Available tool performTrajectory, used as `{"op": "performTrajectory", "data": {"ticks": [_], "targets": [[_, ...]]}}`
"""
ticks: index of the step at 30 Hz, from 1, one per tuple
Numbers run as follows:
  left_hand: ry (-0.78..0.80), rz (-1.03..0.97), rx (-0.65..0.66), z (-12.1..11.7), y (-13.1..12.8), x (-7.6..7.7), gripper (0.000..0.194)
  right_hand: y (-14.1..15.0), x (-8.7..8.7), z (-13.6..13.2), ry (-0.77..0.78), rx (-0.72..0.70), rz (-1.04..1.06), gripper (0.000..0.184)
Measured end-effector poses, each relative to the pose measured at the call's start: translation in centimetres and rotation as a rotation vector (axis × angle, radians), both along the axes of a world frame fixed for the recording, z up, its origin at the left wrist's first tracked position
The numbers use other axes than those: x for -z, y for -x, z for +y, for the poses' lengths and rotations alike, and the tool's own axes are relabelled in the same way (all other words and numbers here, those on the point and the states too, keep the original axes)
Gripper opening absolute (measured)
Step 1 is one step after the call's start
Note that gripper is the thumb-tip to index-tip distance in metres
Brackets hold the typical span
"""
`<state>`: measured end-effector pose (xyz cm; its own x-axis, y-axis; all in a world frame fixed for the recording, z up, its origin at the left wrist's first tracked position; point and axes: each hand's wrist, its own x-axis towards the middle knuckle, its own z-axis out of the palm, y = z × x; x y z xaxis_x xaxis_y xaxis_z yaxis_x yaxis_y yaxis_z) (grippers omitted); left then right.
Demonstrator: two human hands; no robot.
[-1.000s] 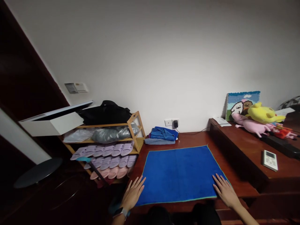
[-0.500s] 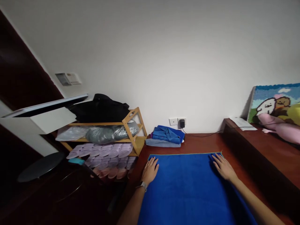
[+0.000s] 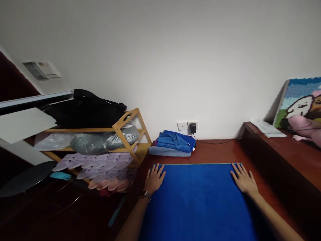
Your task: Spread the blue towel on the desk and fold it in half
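A large blue towel (image 3: pixel 198 197) lies spread flat on a dark red wooden surface (image 3: pixel 215 150). My left hand (image 3: pixel 153 180) rests flat on the towel's far left corner, fingers spread. A watch sits on that wrist. My right hand (image 3: pixel 243 180) lies flat on the far right corner, fingers also spread. Neither hand holds anything. Behind the towel, against the wall, sits a pile of folded blue cloths (image 3: pixel 173 144).
A wooden shoe rack (image 3: pixel 130 129) with rows of purple and pink slippers (image 3: pixel 100 165) stands at the left, a black bag (image 3: pixel 85 108) on top. A wall socket with a black charger (image 3: pixel 192 127) is behind. A raised wooden ledge (image 3: pixel 283 150) with a picture (image 3: pixel 301 100) is at the right.
Both hands slid from the towel's near corners to its far corners. The view came closer and lower, and the plush toys and remote on the ledge left the picture.
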<state>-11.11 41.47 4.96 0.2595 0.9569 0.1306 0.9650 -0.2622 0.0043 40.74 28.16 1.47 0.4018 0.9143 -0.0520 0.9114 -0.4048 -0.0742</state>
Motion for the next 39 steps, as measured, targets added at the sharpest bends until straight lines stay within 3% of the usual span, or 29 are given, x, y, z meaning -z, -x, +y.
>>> {"op": "performTrajectory", "data": {"ticks": [3,7,10,12,13,16,20,23,26,32,37,39], "targets": [[-0.066,-0.041,0.056,-0.9,-4.3,-1.2,0.054,0.3,-0.4,0.0,-0.01,-0.006,0.005,0.067],[-0.032,-0.167,0.33,-4.4,-16.5,-1.7,0.054,0.4,-0.8,-0.1,-0.016,-0.014,0.019,0.067],[0.042,-0.261,0.425,-6.9,-25.1,-0.9,0.058,0.4,-0.8,-0.1,-0.014,-0.017,0.024,0.067],[0.085,-0.288,0.395,-7.4,-27.8,-0.3,0.06,0.4,-0.7,-0.2,-0.02,-0.017,0.024,0.067],[0.099,-0.29,0.363,-7.3,-28.0,-0.1,0.06,0.4,-0.7,-0.2,-0.024,-0.017,0.023,0.067],[0.118,-0.245,0.236,-5.6,-24.2,-0.2,0.062,0.4,-0.7,-0.3,-0.027,-0.022,0.014,0.067],[0.134,-0.113,0.015,-2.3,-13.0,-1.2,0.063,0.6,-0.9,-0.2,-0.005,-0.022,-0.002,0.067],[0.105,-0.012,-0.081,-0.4,-4.8,-1.6,0.062,0.6,-0.9,-0.2,0.009,-0.013,-0.011,0.068],[0.063,0.041,-0.096,0.7,-0.1,-1.1,0.062,0.4,-0.6,-0.1,0.012,-0.007,-0.009,0.069],[-0.013,0.001,-0.097,1.3,0.7,0.3,0.061,0.0,0.4,0.1,-0.026,-0.013,0.007,0.07],[0.039,0.025,-0.122,2.0,0.5,-0.8,0.059,0.2,0.3,0.2,-0.042,0.0,0.004,0.07],[-0.006,0.031,-0.121,1.6,-0.9,-1.5,0.058,0.4,0.0,0.2,-0.039,0.002,0.006,0.069]]}}
